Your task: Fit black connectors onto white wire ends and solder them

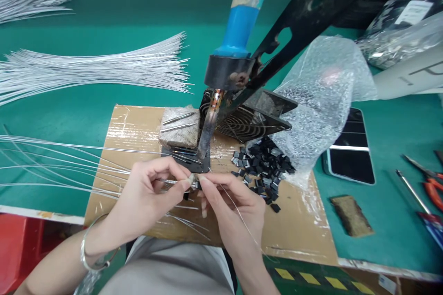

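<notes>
My left hand (152, 196) is closed in a pinch, with thin white wires (114, 169) running up to it from the left. My right hand (237, 209) is closed too, its fingertips meeting the left ones. A thin strand of solder wire (242, 221) passes through the right fingers and trails down over the hand. Between both sets of fingertips is a small dark and silvery piece (195, 184), mostly covered. Just above it, the bent tip of a blue-handled soldering iron (206, 136) points down, clamped in a black metal bracket (273, 41).
Brown cardboard (294, 235) lies under the work. A pile of small black pieces (268, 166) is right of the hands, near a bubble-wrap bag (321, 97). Behind stands a fan (242, 122). A phone (351, 147) and orange-handled pliers (432, 189) lie right; a white wire bundle (104, 70) lies left.
</notes>
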Motion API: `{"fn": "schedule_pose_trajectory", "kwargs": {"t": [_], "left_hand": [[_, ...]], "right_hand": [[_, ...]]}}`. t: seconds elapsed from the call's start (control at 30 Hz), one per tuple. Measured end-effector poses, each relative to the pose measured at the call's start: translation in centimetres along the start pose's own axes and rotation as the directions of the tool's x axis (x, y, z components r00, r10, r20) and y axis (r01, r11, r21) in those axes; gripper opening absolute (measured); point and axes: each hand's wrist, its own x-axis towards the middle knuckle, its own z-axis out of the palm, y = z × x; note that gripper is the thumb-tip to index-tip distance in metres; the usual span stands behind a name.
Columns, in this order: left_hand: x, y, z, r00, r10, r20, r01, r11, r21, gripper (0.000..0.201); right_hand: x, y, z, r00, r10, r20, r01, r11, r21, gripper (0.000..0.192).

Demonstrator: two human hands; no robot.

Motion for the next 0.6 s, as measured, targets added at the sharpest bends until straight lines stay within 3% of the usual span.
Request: {"fn": "schedule_pose_trajectory", "kwargs": {"t": [0.3, 0.47, 0.6], "left_hand": [[-0.4, 0.0, 0.1, 1.000, 0.005, -0.011, -0.005, 1.000, 0.006, 0.014], [-0.1, 0.1, 0.2, 1.000, 0.008, -0.020, -0.008, 1.000, 0.006, 0.013], [0.2, 0.2, 0.5, 1.000, 0.006, -0.025, -0.006, 1.000, 0.014, 0.012]], "right_hand": [[-0.5, -1.1, 0.4, 0.992, 0.119, -0.051, -0.120, 0.992, -0.035, 0.009], [-0.3, 0.0, 0.1, 1.000, 0.003, -0.027, -0.005, 0.999, -0.049, 0.011], [-0.5, 0.4, -0.6, 0.996, -0.092, 0.006, 0.091, 0.981, -0.171, 0.013]]}}
